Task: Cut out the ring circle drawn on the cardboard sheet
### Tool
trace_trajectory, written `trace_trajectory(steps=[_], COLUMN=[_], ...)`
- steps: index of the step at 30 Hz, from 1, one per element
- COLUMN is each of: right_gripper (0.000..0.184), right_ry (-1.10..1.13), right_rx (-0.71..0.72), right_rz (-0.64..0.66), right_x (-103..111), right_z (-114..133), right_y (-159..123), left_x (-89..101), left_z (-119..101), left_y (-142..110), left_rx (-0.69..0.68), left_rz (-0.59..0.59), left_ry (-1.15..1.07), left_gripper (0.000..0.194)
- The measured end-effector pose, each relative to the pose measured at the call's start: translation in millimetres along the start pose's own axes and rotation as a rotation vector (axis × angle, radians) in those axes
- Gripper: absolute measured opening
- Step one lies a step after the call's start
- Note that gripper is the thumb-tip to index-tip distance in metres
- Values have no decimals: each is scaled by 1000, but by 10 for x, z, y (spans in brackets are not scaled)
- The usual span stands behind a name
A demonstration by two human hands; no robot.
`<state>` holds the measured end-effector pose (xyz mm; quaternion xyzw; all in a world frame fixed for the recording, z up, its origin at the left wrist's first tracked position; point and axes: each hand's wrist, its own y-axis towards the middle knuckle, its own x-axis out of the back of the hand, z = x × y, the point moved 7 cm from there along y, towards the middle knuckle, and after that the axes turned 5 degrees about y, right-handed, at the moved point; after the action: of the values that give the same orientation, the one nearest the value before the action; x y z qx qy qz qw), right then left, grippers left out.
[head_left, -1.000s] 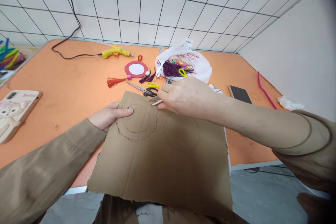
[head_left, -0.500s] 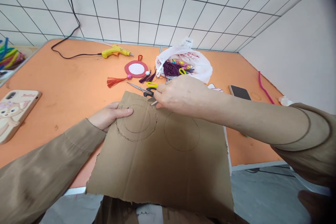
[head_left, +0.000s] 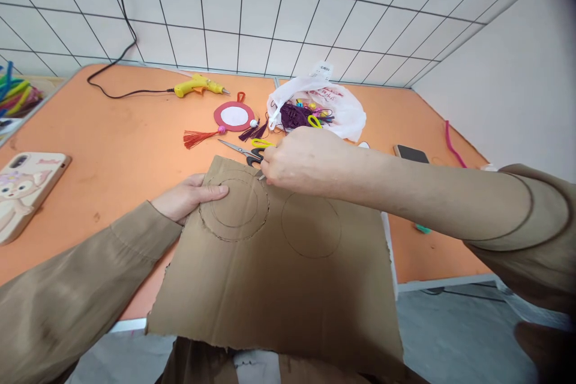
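My left hand (head_left: 186,195) grips the left edge of a brown cardboard sheet (head_left: 270,288), thumb lying on top. The cardboard bears two circles drawn side by side; the left one has a smaller ring inside and a rough, cut-looking outline along its lower right. My right hand (head_left: 294,159) is closed around a bladed cutting tool (head_left: 261,176), mostly hidden by the fingers, with its metal tip against the cardboard's upper edge beside the left circle. Just beyond, black-handled scissors (head_left: 240,150) lie on the table, next to a yellow loop (head_left: 261,143).
On the orange table (head_left: 117,174) lie a yellow glue gun (head_left: 198,86), a red-rimmed round ornament (head_left: 234,116) with tassels, and a white plastic bag (head_left: 348,111) of cords and beads. A phone in a cartoon case (head_left: 31,189) lies left, a dark phone (head_left: 410,154) right.
My right hand has shifted slightly left, and less of the blade shows below its fingers. My left hand and the cardboard stay nearly in place.
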<state>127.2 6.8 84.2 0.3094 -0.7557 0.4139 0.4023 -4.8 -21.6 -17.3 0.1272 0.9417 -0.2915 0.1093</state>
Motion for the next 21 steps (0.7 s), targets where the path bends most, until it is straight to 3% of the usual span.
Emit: trace_trajectory(steps=[9, 21], right_gripper=[32, 32], right_ry=[-20, 104], right_rx=[29, -39], right_rz=[20, -93], right_x=[27, -92], right_z=[55, -45], right_y=[-2, -40], left_x=[9, -22], left_z=[5, -20], left_y=[15, -1], left_rx=[3, -4], left_rz=[6, 4], left_ry=[25, -23], left_gripper=[32, 28])
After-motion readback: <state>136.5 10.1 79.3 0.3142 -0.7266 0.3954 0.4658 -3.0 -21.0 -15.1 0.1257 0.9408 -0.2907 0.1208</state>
